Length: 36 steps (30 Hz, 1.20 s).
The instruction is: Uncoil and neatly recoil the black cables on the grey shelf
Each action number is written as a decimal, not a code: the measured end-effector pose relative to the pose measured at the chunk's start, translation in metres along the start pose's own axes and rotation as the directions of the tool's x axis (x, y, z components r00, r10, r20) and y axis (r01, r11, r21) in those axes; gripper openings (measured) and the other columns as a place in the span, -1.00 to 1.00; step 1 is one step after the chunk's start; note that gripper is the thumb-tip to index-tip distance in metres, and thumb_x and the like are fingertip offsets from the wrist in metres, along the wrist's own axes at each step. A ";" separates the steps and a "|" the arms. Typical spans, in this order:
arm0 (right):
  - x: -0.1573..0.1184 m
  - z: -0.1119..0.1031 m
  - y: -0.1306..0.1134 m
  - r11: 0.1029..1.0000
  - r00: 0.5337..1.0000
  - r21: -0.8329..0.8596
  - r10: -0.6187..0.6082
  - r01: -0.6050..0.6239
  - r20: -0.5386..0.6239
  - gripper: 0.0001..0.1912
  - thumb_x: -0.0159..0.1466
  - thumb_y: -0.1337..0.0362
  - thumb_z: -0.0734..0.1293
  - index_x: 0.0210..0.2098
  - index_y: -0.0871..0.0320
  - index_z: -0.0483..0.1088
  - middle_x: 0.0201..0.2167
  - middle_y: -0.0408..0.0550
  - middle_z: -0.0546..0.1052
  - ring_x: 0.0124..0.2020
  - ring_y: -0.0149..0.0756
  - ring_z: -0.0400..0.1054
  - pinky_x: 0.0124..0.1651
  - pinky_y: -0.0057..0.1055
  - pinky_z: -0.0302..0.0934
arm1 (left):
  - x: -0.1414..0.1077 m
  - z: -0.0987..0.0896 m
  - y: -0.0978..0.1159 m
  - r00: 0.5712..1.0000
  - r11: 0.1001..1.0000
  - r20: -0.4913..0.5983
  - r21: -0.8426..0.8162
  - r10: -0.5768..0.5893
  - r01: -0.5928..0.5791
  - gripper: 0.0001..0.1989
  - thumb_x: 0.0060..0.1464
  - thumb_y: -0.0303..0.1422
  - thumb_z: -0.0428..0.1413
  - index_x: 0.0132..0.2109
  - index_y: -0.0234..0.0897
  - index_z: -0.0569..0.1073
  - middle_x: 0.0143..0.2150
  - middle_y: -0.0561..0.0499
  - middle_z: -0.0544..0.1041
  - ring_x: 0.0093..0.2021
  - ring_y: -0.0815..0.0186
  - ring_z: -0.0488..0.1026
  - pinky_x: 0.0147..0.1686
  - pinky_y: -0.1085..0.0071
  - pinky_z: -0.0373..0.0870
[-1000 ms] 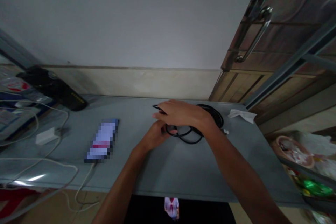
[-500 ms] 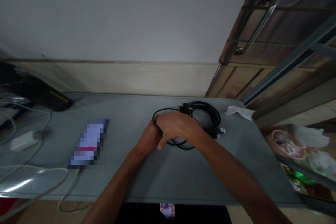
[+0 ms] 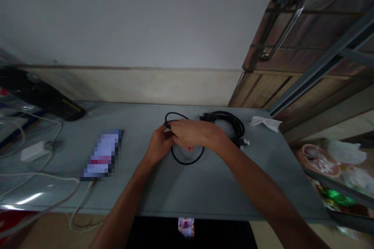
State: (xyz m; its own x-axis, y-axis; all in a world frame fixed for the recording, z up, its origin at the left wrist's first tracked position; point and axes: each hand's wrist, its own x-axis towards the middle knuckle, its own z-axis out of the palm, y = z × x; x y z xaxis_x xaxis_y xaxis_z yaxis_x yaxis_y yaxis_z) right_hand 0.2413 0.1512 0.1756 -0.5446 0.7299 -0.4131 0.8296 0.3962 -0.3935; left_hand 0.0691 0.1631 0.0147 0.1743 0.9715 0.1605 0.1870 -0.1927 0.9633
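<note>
A thin black cable (image 3: 187, 163) forms loose loops around my hands near the middle of the grey table. My left hand (image 3: 159, 142) pinches it at the left side of the loops. My right hand (image 3: 191, 132) is closed on the same cable, its fingertips meeting those of the left; the exact spot they grip is partly hidden. Just right of my right hand lies a coiled bundle of thicker black cable (image 3: 238, 122) with pale-tipped connectors (image 3: 245, 142).
A pixelated phone (image 3: 102, 155), white cables and a white adapter (image 3: 34, 151) lie on the left. A black cylindrical object (image 3: 43, 95) leans behind them. Crumpled white paper (image 3: 265, 123) is at the right end of the table (image 3: 216, 190). A basket (image 3: 320, 159) stands beyond it.
My hands have shifted slightly left and up with the thin cable. Its loop now hangs open below my right hand, and another arc rises above. The coiled bundle stays put.
</note>
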 end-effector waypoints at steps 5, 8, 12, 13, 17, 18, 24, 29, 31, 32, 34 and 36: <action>-0.007 -0.007 0.018 0.994 0.976 -0.075 -0.089 0.075 -0.198 -0.70 0.62 0.27 0.26 0.19 0.28 0.54 0.03 0.25 0.74 -0.12 -0.11 0.67 -0.32 -0.36 0.30 | 0.007 -0.009 0.007 0.948 0.863 -0.123 -0.462 -0.294 0.207 -0.75 0.07 -0.44 0.45 -0.07 -0.37 0.73 -0.21 -0.10 0.77 -0.42 0.30 0.65 -0.34 0.45 0.60; -0.005 -0.004 0.033 0.986 0.938 -0.137 -0.135 0.096 -0.318 -0.70 0.64 0.32 0.21 0.19 0.32 0.50 0.09 0.30 0.69 0.03 -0.06 0.64 -0.14 -0.31 0.35 | 0.013 -0.018 0.012 0.875 0.665 -0.084 -0.686 -0.476 0.295 -0.84 0.24 -0.52 0.35 -0.03 -0.41 0.70 -0.26 -0.09 0.76 -0.51 0.42 0.59 -0.43 0.57 0.56; -0.002 -0.003 0.043 0.981 0.888 -0.153 -0.172 0.116 -0.426 -0.75 0.67 0.28 0.22 0.11 0.28 0.49 0.03 0.28 0.69 0.05 -0.06 0.61 -0.02 -0.29 0.34 | 0.017 -0.031 0.018 0.833 0.540 -0.043 -0.780 -0.552 0.317 -0.80 0.50 -0.46 0.13 0.05 -0.42 0.65 -0.42 0.02 0.67 -0.60 0.46 0.54 -0.52 0.62 0.54; -0.002 -0.003 0.044 0.983 0.880 -0.138 -0.171 0.122 -0.443 -0.75 0.67 0.25 0.23 0.12 0.27 0.48 0.03 0.27 0.69 0.05 -0.05 0.61 -0.02 -0.28 0.34 | 0.017 -0.033 0.019 0.822 0.506 -0.033 -0.802 -0.568 0.317 -0.76 0.54 -0.44 0.07 0.09 -0.42 0.63 -0.44 0.04 0.66 -0.60 0.45 0.54 -0.52 0.61 0.54; -0.003 -0.007 0.041 0.981 0.851 -0.079 -0.194 0.178 -0.489 -0.69 0.67 0.11 0.28 0.12 0.24 0.47 0.02 0.23 0.69 0.08 -0.05 0.60 -0.01 -0.30 0.33 | 0.017 -0.037 0.022 0.778 0.295 -0.020 -0.931 -0.628 0.214 -0.65 0.63 -0.38 -0.07 0.22 -0.44 0.56 -0.37 -0.01 0.72 -0.49 0.40 0.65 -0.48 0.60 0.57; -0.003 -0.007 0.040 0.979 0.844 -0.070 -0.202 0.193 -0.498 -0.69 0.67 0.09 0.28 0.11 0.23 0.47 0.00 0.21 0.69 0.07 -0.06 0.60 -0.02 -0.31 0.32 | 0.016 -0.038 0.021 0.773 0.262 -0.026 -0.948 -0.634 0.182 -0.65 0.64 -0.37 -0.08 0.21 -0.43 0.56 -0.33 -0.04 0.74 -0.45 0.39 0.68 -0.47 0.59 0.59; -0.004 -0.011 0.038 0.976 0.855 -0.005 -0.193 0.218 -0.482 -0.78 0.70 0.29 0.20 0.02 0.21 0.46 -0.08 0.15 0.70 -0.09 -0.21 0.59 -0.09 -0.36 0.28 | 0.017 -0.039 0.019 0.769 0.284 -0.029 -0.938 -0.639 0.201 -0.64 0.63 -0.31 -0.07 -0.09 -0.30 0.56 -0.43 0.02 0.66 -0.47 0.33 0.66 -0.47 0.49 0.59; -0.012 -0.020 0.041 0.951 0.822 0.143 -0.156 0.276 -0.547 -0.74 0.72 0.24 0.11 0.02 0.16 0.40 -0.23 -0.03 0.65 -0.32 -0.34 0.50 -0.22 -0.42 0.25 | 0.018 -0.039 0.021 0.778 0.280 0.011 -0.930 -0.628 0.239 -0.63 0.61 -0.29 -0.06 -0.13 -0.32 0.56 -0.41 -0.02 0.65 -0.43 0.27 0.67 -0.41 0.41 0.64; -0.018 -0.028 0.044 0.935 0.748 0.178 -0.122 0.308 -0.652 -0.76 0.71 0.23 0.13 -0.02 0.13 0.39 -0.29 -0.11 0.60 -0.33 -0.34 0.46 -0.22 -0.41 0.23 | 0.018 -0.039 0.020 0.795 0.278 0.018 -0.932 -0.607 0.233 -0.67 0.59 -0.36 -0.03 -0.12 -0.32 0.57 -0.38 -0.03 0.66 -0.41 0.28 0.67 -0.41 0.42 0.62; -0.022 -0.032 0.045 0.922 0.692 0.196 -0.099 0.334 -0.715 -0.76 0.70 0.23 0.14 -0.05 0.11 0.39 -0.32 -0.15 0.56 -0.34 -0.34 0.44 -0.22 -0.41 0.22 | 0.018 -0.039 0.019 0.802 0.276 0.020 -0.934 -0.596 0.228 -0.69 0.57 -0.39 -0.03 -0.12 -0.32 0.57 -0.38 -0.03 0.66 -0.42 0.28 0.67 -0.42 0.42 0.61; -0.031 -0.040 0.048 0.878 0.550 0.238 -0.034 0.416 -0.834 -0.75 0.68 0.22 0.16 -0.10 0.07 0.39 -0.39 -0.22 0.47 -0.37 -0.36 0.38 -0.24 -0.42 0.20 | 0.018 -0.040 0.017 0.810 0.270 0.019 -0.938 -0.586 0.217 -0.71 0.55 -0.43 -0.03 -0.11 -0.33 0.57 -0.36 -0.03 0.66 -0.41 0.30 0.66 -0.41 0.42 0.61; -0.041 -0.048 0.053 0.806 0.402 0.278 0.054 0.523 -0.914 -0.74 0.67 0.19 0.17 -0.13 0.04 0.40 -0.44 -0.27 0.38 -0.44 -0.39 0.28 -0.30 -0.43 0.16 | 0.018 -0.041 0.015 0.807 0.269 0.006 -0.941 -0.590 0.203 -0.71 0.55 -0.44 -0.03 -0.12 -0.32 0.56 -0.35 -0.03 0.66 -0.42 0.31 0.65 -0.39 0.42 0.62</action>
State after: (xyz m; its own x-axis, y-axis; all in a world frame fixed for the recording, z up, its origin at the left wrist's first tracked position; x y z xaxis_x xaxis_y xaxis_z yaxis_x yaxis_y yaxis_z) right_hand 0.3138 0.1689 0.2112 -0.0612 0.8243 0.5629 0.3497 0.5459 -0.7614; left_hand 0.0358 0.1835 0.0410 0.0358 0.8972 -0.4402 -0.8245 0.2755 0.4943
